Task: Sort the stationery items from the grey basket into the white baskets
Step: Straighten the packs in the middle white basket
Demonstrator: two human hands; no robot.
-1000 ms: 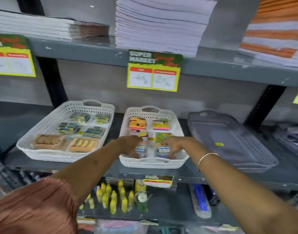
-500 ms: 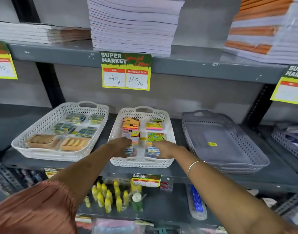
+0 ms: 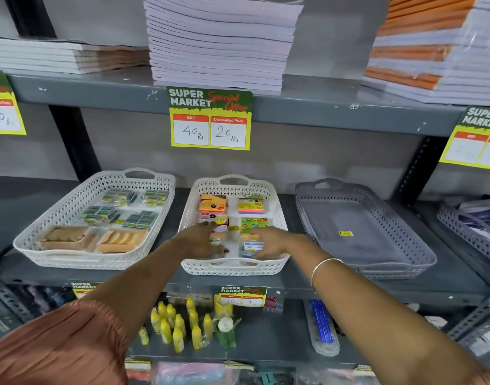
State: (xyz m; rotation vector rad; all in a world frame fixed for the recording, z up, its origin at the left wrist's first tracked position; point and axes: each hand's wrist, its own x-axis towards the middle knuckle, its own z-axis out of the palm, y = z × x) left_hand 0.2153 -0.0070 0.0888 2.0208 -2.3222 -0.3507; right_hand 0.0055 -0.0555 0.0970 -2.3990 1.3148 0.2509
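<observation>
The middle white basket (image 3: 232,269) holds sticky-note pads and small packets in two rows. Both my hands reach into its front end. My left hand (image 3: 202,241) lies flat on the front-left packets with its fingers spread. My right hand (image 3: 274,243) curls round a small blue and white packet (image 3: 252,247) at the front right, finger above and thumb below. The left white basket (image 3: 58,258) holds several green-and-blue packs and two brown packets. The grey basket (image 3: 377,245) on the right shows only a yellow sticker (image 3: 345,233) on its floor.
All three baskets stand side by side on a grey metal shelf (image 3: 446,284). Another grey basket (image 3: 466,232) with goods sits at the far right. Paper stacks (image 3: 221,43) fill the shelf above; a price card (image 3: 210,120) hangs from its edge. Yellow bottles (image 3: 177,326) stand below.
The camera has moved closer and shifted a little. Both hands stay in the front of the middle white basket, and my left hand has spread further over the packets.
</observation>
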